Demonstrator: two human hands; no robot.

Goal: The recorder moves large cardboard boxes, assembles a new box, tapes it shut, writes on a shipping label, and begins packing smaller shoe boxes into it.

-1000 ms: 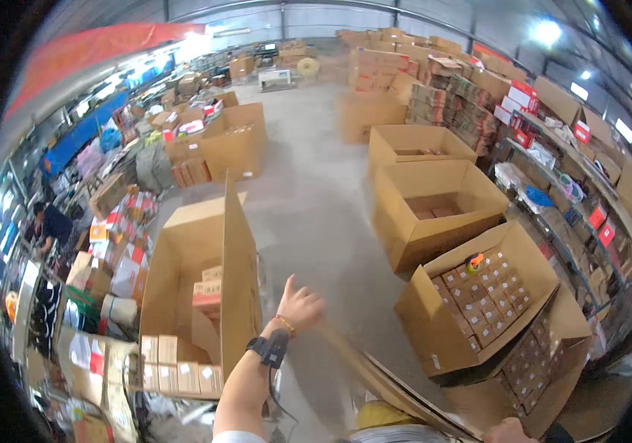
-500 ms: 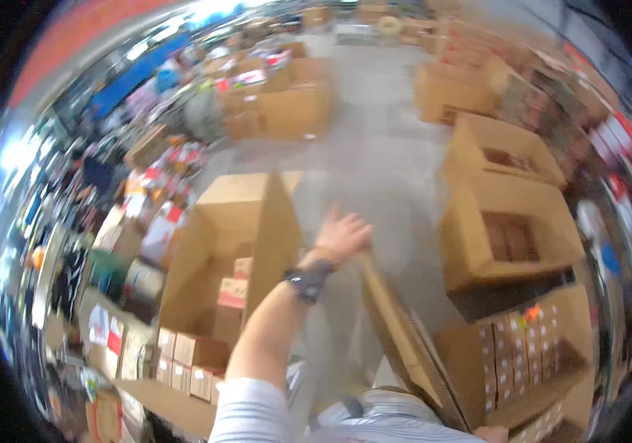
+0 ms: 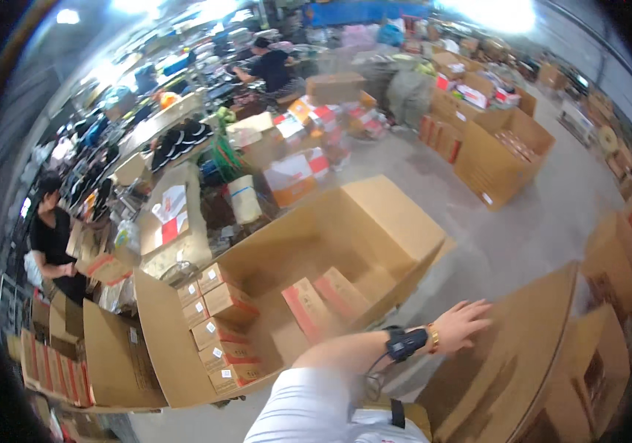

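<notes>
Left hand: fingers spread, no grip visible, over the left side of the big cardboard panel, lower right; contact unclear. Right hand out of frame, can't tell its state. Risk: panel under-supported, could tip or swing into the open carton beyond, jarring its small boxes.

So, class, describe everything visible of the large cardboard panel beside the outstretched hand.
The cardboard panel is large, flat-looking and brown, with darker streaks on its face. It slants across the lower right, its bottom cut off by the frame; a brown box sits beyond its right edge. The left hand, fingers spread, is at its upper left edge; whether it touches is unclear.
</notes>
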